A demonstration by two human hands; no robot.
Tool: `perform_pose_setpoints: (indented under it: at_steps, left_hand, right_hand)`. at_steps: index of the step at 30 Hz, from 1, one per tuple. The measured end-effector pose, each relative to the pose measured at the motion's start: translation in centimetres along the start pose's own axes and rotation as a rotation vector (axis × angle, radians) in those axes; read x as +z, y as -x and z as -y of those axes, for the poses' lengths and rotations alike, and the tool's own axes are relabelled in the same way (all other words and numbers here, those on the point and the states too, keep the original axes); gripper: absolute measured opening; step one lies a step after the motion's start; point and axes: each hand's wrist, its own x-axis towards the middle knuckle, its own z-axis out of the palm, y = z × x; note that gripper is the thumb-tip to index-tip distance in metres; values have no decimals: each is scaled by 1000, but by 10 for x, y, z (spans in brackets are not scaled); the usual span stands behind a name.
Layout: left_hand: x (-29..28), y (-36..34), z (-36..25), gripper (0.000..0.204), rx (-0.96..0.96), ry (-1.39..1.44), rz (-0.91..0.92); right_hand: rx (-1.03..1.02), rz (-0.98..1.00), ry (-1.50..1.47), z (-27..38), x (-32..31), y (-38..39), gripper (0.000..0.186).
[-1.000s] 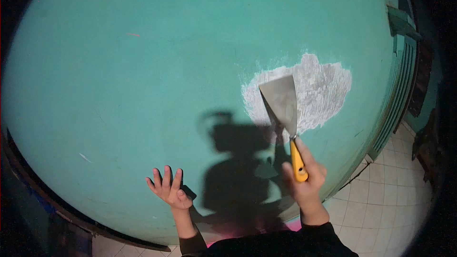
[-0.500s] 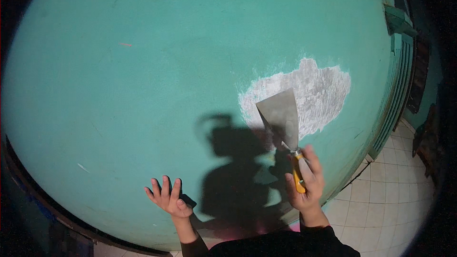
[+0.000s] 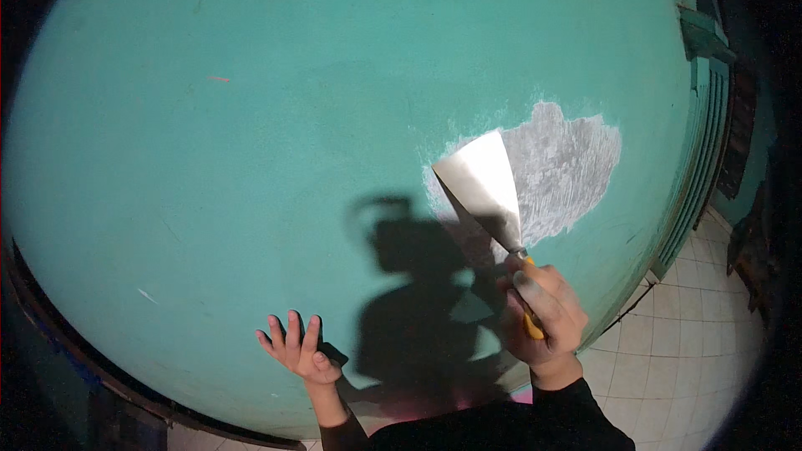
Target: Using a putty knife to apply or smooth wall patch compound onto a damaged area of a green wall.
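Putty knife [image 3: 491, 205] is in front of the pale patch [image 3: 568, 171] on the green wall [image 3: 276, 167], contact unclear. Right hand [image 3: 549, 309] grip is wrapped round the yellow handle [image 3: 533, 327]; left hand [image 3: 299, 352] grip spread, empty. Likely light, rigid handle, thin blade with slight flex. Best held by handle near the neck, clear of the edge.

The left hand [image 3: 296, 352] is raised at near left, fingers spread and pointing far; the right hand [image 3: 549, 311], at right, has its fingers curled in a grip.
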Motion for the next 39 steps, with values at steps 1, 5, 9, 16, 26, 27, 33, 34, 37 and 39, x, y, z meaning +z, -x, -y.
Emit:
perform_pose_setpoints:
  at_steps: [1, 5, 9, 16, 26, 27, 33, 34, 37, 39]
  left_hand:
    - [0, 1, 0, 48, -8, 0, 2]
    - [-2, 0, 0, 48, -3, 3, 1]
    - [-2, -2, -2, 48, -2, 15, 3]
    - [-1, -1, -1, 48, 8, 5, 1]
    - [-2, -1, -1, 48, -3, 12, 10]
    - [-1, -1, -1, 48, 7, 13, 2]
    - [-2, 0, -1, 49, 7, 18, -2]
    - [-2, 0, -1, 49, 4, 19, 0]
    - [-3, -2, -2, 49, 2, 23, 0]
    - [-3, 0, -1, 49, 13, 23, 1]
  right_hand:
    - [-23, 32, 6, -1, -1, -4, 37]
    - [-5, 160, -1, 13, -11, -9, 38]
    - [-7, 105, 47, 11, -6, -9, 29]
    - [94, 47, -82, 10, -5, -7, 21]
    - [102, 28, -48, 16, 0, -8, 16]
    - [104, 28, -46, 16, -1, -7, 16]
    - [127, 27, -82, 11, 0, -2, 15]
    - [102, 37, -58, 11, 1, -4, 14]
    - [92, 40, -39, 17, -1, -6, 12]
    - [101, 35, -45, 19, -2, -5, 12]
